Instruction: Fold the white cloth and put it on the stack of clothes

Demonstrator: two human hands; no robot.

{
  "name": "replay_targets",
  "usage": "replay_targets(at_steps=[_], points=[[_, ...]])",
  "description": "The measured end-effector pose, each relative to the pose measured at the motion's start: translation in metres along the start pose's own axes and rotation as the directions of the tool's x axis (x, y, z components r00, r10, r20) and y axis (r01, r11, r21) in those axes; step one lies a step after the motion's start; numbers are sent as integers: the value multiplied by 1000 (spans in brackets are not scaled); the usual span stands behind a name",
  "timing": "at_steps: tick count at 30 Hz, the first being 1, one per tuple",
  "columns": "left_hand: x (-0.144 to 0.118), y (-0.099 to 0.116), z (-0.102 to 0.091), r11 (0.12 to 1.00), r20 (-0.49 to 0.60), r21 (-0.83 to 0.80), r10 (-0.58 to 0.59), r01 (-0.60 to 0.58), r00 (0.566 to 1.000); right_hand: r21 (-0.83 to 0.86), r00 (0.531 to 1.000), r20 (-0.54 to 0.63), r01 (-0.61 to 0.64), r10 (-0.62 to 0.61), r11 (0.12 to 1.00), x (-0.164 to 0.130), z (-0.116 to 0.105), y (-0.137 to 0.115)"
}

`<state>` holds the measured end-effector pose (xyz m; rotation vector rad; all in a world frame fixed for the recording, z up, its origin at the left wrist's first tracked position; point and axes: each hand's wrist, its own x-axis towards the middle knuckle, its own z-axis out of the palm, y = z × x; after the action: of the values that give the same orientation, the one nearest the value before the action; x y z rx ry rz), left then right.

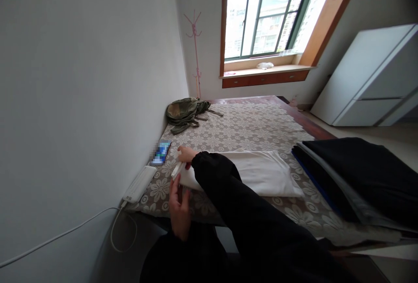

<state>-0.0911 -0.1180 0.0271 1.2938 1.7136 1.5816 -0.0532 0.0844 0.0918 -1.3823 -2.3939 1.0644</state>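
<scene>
My left hand [179,211] rests at the near end of the folded white cloth [257,170], palm turned inward, its fingers [172,187] loosely curved against the cloth's rolled edge, not clenched. My right hand [187,154] reaches across from the other side in a black sleeve; its fingers are pressed down on the same end of the cloth, though the sleeve hides most of them and I cannot tell whether they pinch the fabric or only lie flat on it.

The white cloth is soft and smooth, folded into a long rectangle, lying on the bed [248,126] over a beige lace cover with a raised daisy pattern. Just beside the cloth's end, toward the wall, lies a phone [161,152] with a lit blue screen, and nearer to me than the cloth's end a flat white power bank [139,183] with rounded corners, its thin white cable [65,230] trailing down off the bed. Beyond the cloth, against the wall, sits a crumpled olive-green backpack [184,112] with loose straps. On the other side of the cloth lies a stack of dark folded fabric [362,178], black on top with a blue edge beneath.
</scene>
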Motion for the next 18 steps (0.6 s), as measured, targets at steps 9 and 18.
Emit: replay_targets(at_steps=[9,18], points=[[14,65,16,977,-107,94,201,-191,974,572,978,-206,133,-16,809,-18,-30,-7],[-10,106,87,855,279,139,450,-499,849,760,874,-465,313,139,569,-78,-87,76]])
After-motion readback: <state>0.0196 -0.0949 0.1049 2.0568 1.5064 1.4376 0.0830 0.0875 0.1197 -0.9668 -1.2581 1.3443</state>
